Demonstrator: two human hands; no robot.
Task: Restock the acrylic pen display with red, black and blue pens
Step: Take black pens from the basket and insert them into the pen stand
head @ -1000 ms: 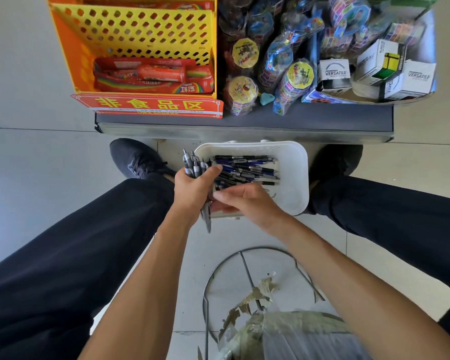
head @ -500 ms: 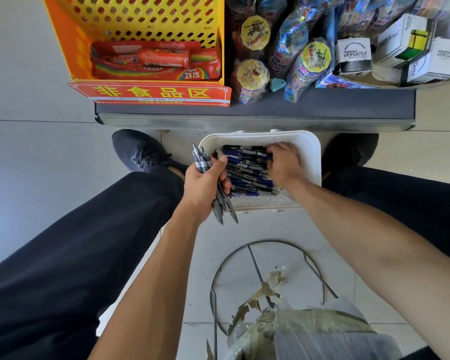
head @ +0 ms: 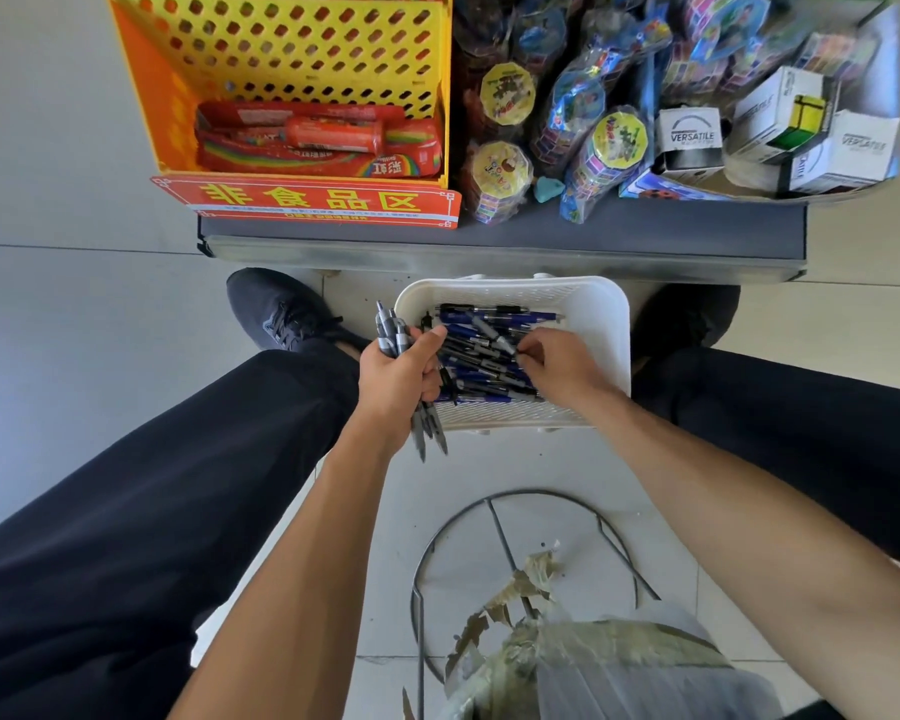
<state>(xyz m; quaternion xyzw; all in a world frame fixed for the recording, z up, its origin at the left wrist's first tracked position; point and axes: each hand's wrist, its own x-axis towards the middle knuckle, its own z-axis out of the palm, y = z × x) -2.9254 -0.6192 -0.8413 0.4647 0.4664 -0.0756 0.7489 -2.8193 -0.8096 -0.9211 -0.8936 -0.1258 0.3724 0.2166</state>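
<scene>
While my left hand (head: 398, 374) is gripping a bunch of pens (head: 392, 336), their tips are sticking out below my fist and their middles are hiding inside it. My right hand (head: 559, 363) is reaching into the white basket (head: 596, 317) on the floor, fingertips pinching at one pen in the pile of blue and black pens (head: 481, 356); I cannot tell which one. Red pens are nowhere I am making out, and the shelf (head: 505, 236) above is getting cut off at the top edge.
</scene>
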